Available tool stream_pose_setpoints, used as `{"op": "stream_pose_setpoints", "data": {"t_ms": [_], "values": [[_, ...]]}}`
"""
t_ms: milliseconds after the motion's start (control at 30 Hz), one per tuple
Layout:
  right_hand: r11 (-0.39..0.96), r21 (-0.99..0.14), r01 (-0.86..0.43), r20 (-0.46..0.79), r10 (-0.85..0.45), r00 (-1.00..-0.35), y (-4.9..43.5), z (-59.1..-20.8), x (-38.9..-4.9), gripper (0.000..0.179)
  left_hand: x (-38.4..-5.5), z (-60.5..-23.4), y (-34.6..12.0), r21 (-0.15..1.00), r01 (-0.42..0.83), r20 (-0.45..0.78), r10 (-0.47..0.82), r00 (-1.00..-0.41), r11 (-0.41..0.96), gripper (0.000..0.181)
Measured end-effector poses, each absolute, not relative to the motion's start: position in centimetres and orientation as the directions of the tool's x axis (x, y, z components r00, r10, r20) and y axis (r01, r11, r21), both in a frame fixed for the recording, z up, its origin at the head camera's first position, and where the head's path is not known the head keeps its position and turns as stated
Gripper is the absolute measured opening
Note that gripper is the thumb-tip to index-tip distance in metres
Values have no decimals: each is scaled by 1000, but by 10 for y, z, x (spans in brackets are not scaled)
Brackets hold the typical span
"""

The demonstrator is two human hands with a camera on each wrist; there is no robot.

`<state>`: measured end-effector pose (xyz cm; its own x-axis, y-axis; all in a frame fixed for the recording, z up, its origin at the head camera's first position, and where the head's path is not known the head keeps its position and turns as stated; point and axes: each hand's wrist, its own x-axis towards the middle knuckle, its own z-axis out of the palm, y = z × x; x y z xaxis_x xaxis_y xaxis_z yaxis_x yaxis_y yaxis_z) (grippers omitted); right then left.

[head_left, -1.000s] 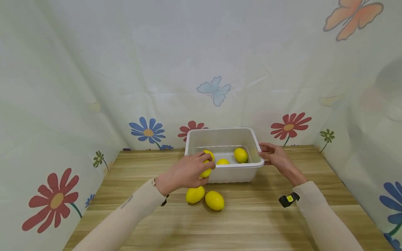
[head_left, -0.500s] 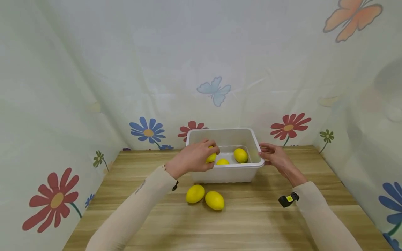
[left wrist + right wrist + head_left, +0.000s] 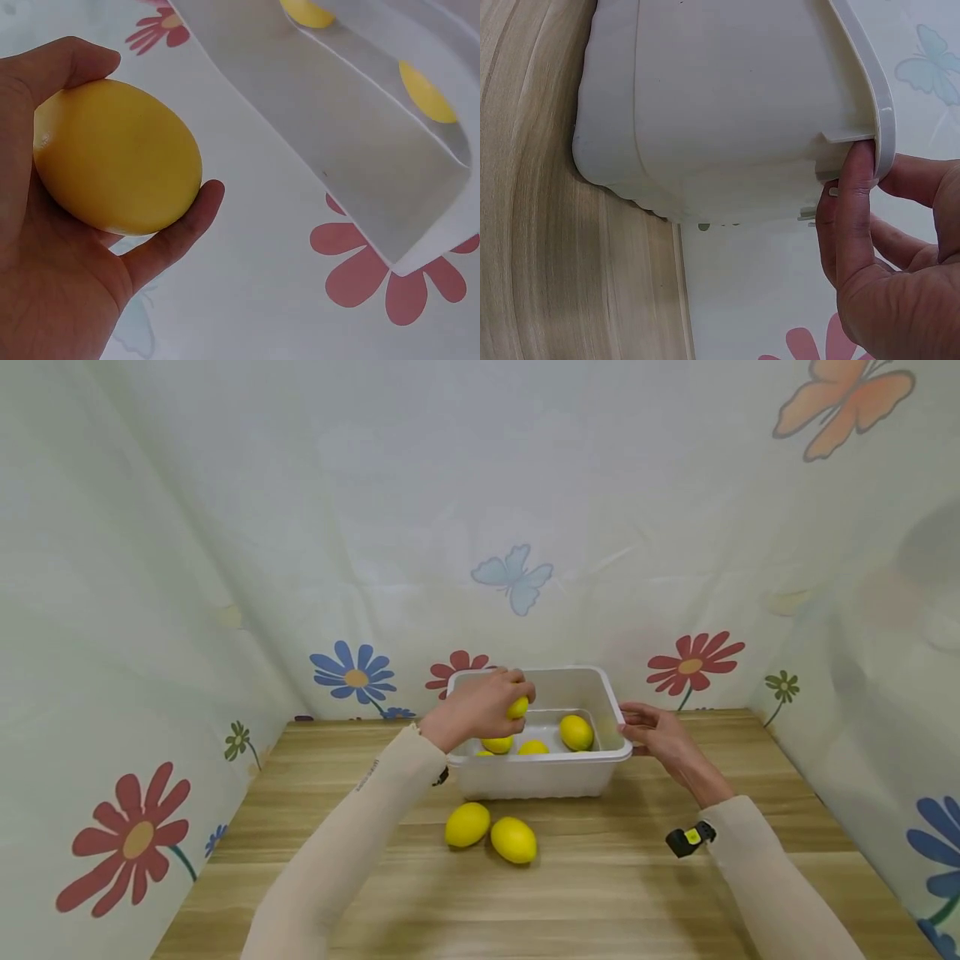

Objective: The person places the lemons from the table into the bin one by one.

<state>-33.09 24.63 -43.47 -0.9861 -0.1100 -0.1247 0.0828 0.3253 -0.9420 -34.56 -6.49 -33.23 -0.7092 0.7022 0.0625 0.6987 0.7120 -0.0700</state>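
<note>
One lemon (image 3: 118, 157) sits in the curled fingers of the left hand (image 3: 476, 703), held above the left part of the white bin's opening as the head view shows it. Its long axis slants from upper left to lower right in the left wrist view, one rounded end toward the nearest fingertip. Below, the white bin (image 3: 532, 779) stands upright, its longer sides running left to right. Inside are several more lemons, some partly hidden by the near wall; the right-hand lemon (image 3: 576, 732) leans from upper left to lower right. The right hand (image 3: 660, 737) pinches the bin's right rim. In front, two lemons (image 3: 513, 841) lie just beside each other on the wood-grain surface (image 3: 600, 893), the right one's axis slanting down to the right. Flower-printed sheeting (image 3: 375, 510) rises behind.
</note>
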Motion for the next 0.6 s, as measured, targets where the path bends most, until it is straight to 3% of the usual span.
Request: {"op": "stream_pose_setpoints", "data": {"t_ms": [600], "values": [[322,-942,92,-130,-97,-987,244,-434,-330,56,-383,-331,-54,98,619,-7,622,-783,779,31]]}}
